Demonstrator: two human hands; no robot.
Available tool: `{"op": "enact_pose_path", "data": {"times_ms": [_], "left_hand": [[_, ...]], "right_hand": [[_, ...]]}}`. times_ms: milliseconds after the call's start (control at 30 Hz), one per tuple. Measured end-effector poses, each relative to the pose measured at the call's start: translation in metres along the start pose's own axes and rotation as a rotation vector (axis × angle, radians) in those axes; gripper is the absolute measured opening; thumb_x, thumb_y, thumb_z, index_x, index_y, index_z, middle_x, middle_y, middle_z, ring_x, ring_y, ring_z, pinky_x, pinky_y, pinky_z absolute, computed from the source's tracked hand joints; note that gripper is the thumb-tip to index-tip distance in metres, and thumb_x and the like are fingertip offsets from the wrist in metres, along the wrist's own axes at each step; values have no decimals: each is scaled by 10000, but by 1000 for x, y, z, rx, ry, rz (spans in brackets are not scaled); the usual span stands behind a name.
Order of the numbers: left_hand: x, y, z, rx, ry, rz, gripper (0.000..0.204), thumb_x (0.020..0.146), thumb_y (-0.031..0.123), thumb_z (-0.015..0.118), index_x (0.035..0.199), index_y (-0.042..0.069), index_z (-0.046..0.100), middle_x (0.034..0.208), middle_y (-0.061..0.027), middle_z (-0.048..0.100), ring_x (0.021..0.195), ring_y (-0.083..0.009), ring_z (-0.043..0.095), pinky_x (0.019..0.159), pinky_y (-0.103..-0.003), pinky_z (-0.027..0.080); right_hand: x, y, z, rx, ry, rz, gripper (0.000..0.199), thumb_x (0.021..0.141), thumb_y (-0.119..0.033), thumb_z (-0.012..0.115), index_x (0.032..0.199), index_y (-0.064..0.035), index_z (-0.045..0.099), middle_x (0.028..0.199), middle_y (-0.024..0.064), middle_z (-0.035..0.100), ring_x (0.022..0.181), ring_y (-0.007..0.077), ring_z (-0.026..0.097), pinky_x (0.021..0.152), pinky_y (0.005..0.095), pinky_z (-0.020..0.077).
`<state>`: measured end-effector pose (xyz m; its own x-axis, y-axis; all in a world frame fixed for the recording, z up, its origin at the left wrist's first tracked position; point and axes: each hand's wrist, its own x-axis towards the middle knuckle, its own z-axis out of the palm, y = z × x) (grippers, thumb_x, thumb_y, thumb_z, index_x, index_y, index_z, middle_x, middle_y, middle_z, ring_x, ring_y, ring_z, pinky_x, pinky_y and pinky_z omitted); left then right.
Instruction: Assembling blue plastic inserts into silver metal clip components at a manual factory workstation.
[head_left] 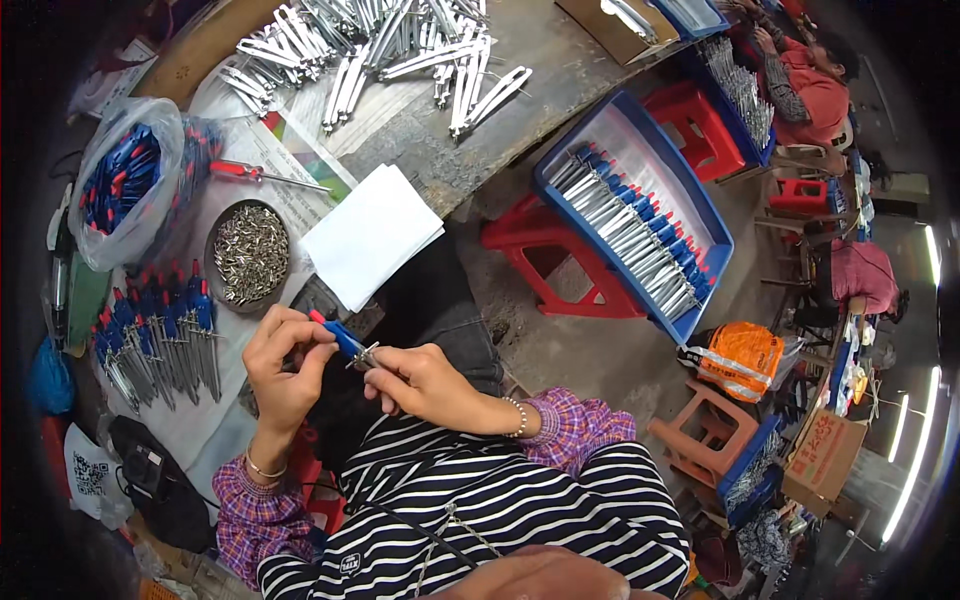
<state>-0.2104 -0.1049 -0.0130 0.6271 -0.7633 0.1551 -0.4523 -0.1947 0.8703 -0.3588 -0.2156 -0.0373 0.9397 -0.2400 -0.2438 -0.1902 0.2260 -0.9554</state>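
A small tool with a blue-and-red handle (345,338) and metal parts is held over my lap. My right hand (435,385) is closed on its metal end with thumb and fingers. My left hand (285,365) is closed in a pinch beside the handle; what lies between its fingertips is too small to make out. Close beyond my left hand stands a round bowl (211,262) full of small metal pins or rivets. Several similar tools with blue-and-red handles (160,310) and slim metal ends lie on the bench to the left.
A clear bag (172,150) of blue-and-red handles, a red screwdriver (240,171) and white paper (375,240) are on the bench. Metal strips (380,45) pile at the far side. A blue tray (705,235) of tools rests on a red stool (535,255). Other people sit at right.
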Motion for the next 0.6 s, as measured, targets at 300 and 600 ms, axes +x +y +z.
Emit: {"op": "enact_pose_path", "data": {"times_ms": [300,600], "left_hand": [[1,1,-1,-336,-21,-234,344,677,-81,677,1000,11,604,876,-26,567,708,-80,550,633,-195,450],[-1,-14,-15,-601,-259,-504,339,725,-52,688,1046,-20,585,968,-74,631,860,-118,613,775,-242,497]], "right_hand": [[-2,-1,-2,-178,72,-33,121,901,-82,523,905,4,608,685,60,643,534,93,600,495,225,479],[3,-7,-1,-114,-5,42,173,898,-73,533,785,15,631,541,20,564,454,51,524,422,195,383]]}}
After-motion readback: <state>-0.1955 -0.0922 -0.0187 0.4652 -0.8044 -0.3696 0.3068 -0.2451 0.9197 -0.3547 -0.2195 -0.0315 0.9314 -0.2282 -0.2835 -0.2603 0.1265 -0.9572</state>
